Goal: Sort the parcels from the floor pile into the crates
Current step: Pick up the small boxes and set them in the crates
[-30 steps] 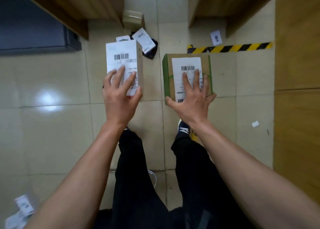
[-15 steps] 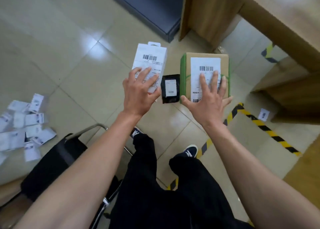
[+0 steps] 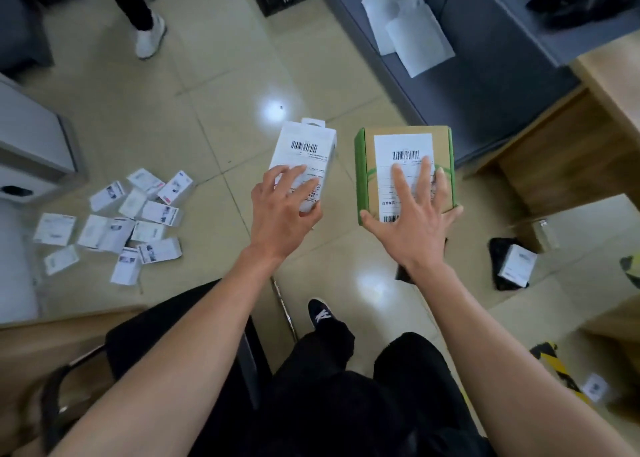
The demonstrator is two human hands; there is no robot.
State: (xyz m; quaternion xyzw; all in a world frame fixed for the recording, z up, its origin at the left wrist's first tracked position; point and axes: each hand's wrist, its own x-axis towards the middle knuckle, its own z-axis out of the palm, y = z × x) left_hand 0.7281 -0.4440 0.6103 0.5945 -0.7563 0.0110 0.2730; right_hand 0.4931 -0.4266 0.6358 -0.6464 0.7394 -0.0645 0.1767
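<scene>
1. Head view: a white box [image 3: 304,160] with a barcode label is held in the left hand [image 3: 282,210], fingers spread over its top face and thumb curled round its near end, above the tiled floor [image 3: 145,117].
2. A brown cardboard box [image 3: 405,165] with green edges is gripped by the right hand [image 3: 412,221], fingers splayed on its white label, thumb and little finger hooked round its near corners.
3. Both parcels are carried side by side, apart, as half a second ago; the grips are unchanged.
4. The view has been swung left: the pile of small white parcels [image 3: 117,221] on the floor is now nearer the middle, left of the arms.
5. A black pouch [image 3: 512,266] with a white label, earlier seen between the two boxes, is now seen at the right.
6. A grey bin [image 3: 485,75] holding white mailers [image 3: 408,27] and another person's white shoe [image 3: 149,37] have come into sight.
</scene>
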